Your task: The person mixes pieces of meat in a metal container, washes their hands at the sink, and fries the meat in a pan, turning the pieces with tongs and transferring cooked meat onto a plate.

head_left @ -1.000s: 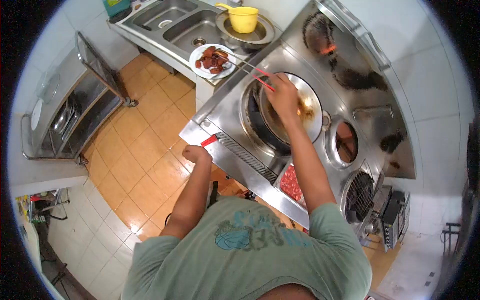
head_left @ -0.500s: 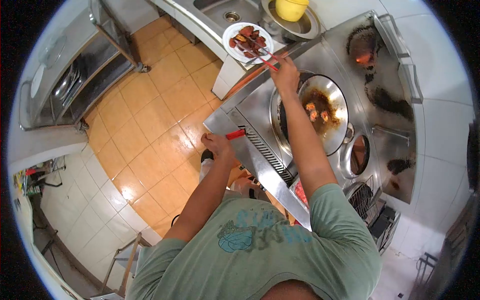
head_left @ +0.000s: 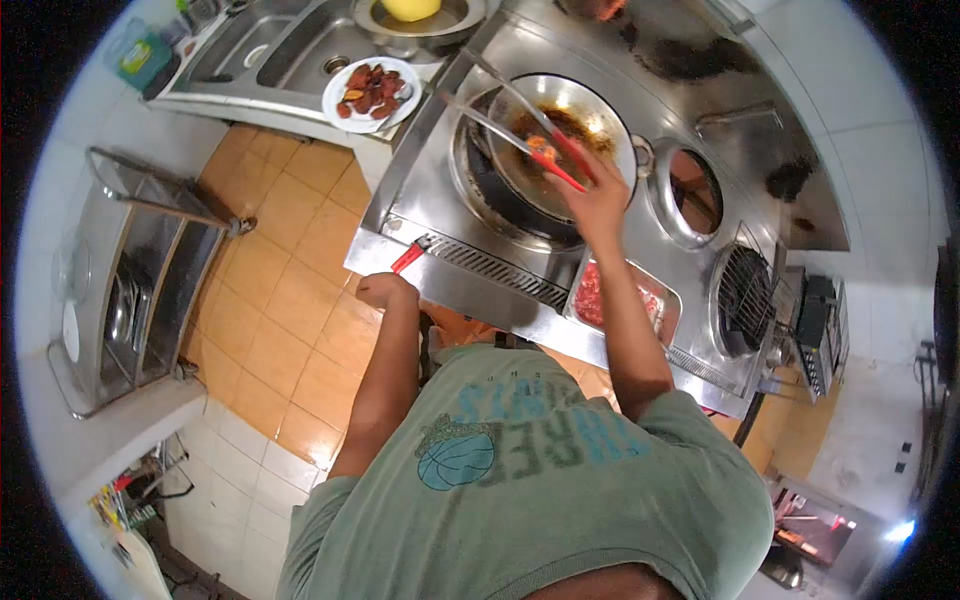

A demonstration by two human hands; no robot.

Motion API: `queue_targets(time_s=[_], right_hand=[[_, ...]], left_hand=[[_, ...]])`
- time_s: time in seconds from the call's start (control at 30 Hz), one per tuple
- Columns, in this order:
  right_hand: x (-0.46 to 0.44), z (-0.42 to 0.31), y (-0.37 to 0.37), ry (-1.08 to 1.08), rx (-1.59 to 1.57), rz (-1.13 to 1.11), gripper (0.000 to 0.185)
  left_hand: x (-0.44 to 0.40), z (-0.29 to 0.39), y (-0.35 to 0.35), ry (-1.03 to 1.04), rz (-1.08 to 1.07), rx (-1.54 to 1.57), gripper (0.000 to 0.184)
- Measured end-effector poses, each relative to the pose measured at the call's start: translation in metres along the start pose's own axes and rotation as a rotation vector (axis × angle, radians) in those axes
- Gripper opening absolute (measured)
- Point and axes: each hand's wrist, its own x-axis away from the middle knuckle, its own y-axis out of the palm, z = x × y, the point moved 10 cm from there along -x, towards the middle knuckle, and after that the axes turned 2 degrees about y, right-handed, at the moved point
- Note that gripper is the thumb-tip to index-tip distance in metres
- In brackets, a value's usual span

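Note:
In my right hand (head_left: 600, 205) is a pair of red-gripped metal tongs (head_left: 490, 122). The two arms stand spread over the wok (head_left: 625, 110), their tips past its left rim. Inside the wok, orange-red pieces of food (head_left: 543, 148) show between the tong arms amid brown, oily residue; my hand hides part of it. At the stove's front left corner, my left hand (head_left: 387, 290) is curled closed at the end of a red handle (head_left: 408, 258). A white plate (head_left: 335, 108) holds several dark red-brown cooked pieces (head_left: 375, 90) beside the sink.
A metal tray of raw red meat (head_left: 590, 298) sits on the stove's front edge under my right forearm. Right of the wok are a round burner opening (head_left: 692, 192) and a wire grill rack (head_left: 748, 295). A yellow bowl (head_left: 412, 8) rests in a metal basin. A metal shelf stands left.
My right hand and the tongs have moved from the plate back over the wok, and the tongs have spread wider. The view has turned right. My left hand stays at the red handle.

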Motion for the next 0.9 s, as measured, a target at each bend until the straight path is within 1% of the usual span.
queue_targets(time_s=[0.03, 0.07, 0.1, 0.17, 0.2, 0.27, 0.33, 0.37, 0.4, 0.47, 0.5, 0.53, 0.63, 0.67, 0.77, 0.87, 0.9], right_hand=[[0.011, 0.031, -0.023, 0.164, 0.087, -0.077, 0.049], [0.023, 0.066, -0.042, 0.259, 0.125, -0.107, 0.046], [0.031, 0.087, -0.055, 0.271, 0.168, -0.117, 0.046], [0.040, 0.119, -0.076, 0.292, 0.256, -0.142, 0.046], [0.038, 0.126, -0.079, 0.254, 0.257, -0.176, 0.046], [0.027, 0.140, -0.078, 0.174, 0.250, -0.251, 0.045], [0.011, 0.159, -0.073, 0.158, 0.254, -0.322, 0.045], [0.003, 0.168, -0.069, 0.147, 0.256, -0.364, 0.044], [-0.007, 0.167, -0.070, 0.083, 0.224, -0.345, 0.044], [-0.023, 0.184, -0.060, 0.129, 0.180, -0.447, 0.043], [-0.030, 0.187, -0.055, 0.150, 0.158, -0.501, 0.043], [-0.038, 0.179, -0.058, 0.103, 0.192, -0.482, 0.044], [-0.061, 0.186, -0.039, -0.024, 0.175, -0.598, 0.043], [-0.069, 0.185, -0.036, -0.053, 0.191, -0.596, 0.040], [-0.089, 0.175, -0.028, -0.091, 0.238, -0.653, 0.038], [-0.103, 0.166, -0.022, -0.185, 0.240, -0.676, 0.038], [-0.106, 0.165, -0.020, -0.218, 0.234, -0.679, 0.038]], left_hand=[[0.047, -0.004, -0.033, -0.361, 0.085, 0.554, 0.039], [0.048, 0.004, -0.041, -0.293, 0.093, 0.438, 0.036], [0.046, 0.011, -0.047, -0.223, 0.101, 0.318, 0.032], [0.039, 0.052, -0.035, 0.271, -0.124, -0.604, 0.027], [0.052, 0.062, -0.019, 0.513, -0.228, -1.062, 0.025], [0.055, 0.057, -0.042, 0.263, -0.158, -0.757, 0.025], [0.058, 0.044, -0.063, -0.008, -0.028, -0.341, 0.028], [0.056, 0.050, -0.057, 0.083, -0.056, -0.507, 0.028], [0.049, 0.051, -0.047, 0.172, -0.086, -0.672, 0.029], [0.030, 0.039, -0.033, 0.137, -0.082, -0.607, 0.028], [0.033, 0.041, -0.038, 0.120, -0.080, -0.574, 0.029], [0.038, 0.035, -0.046, 0.010, -0.047, -0.328, 0.029], [0.068, 0.022, -0.073, -0.302, 0.075, 0.407, 0.030], [0.077, 0.015, -0.074, -0.398, 0.121, 0.652, 0.031], [0.077, 0.019, -0.071, -0.356, 0.084, 0.737, 0.034], [0.030, 0.004, -0.038, -0.206, -0.055, 0.544, 0.035], [0.028, 0.005, -0.039, -0.167, -0.050, 0.495, 0.035]])
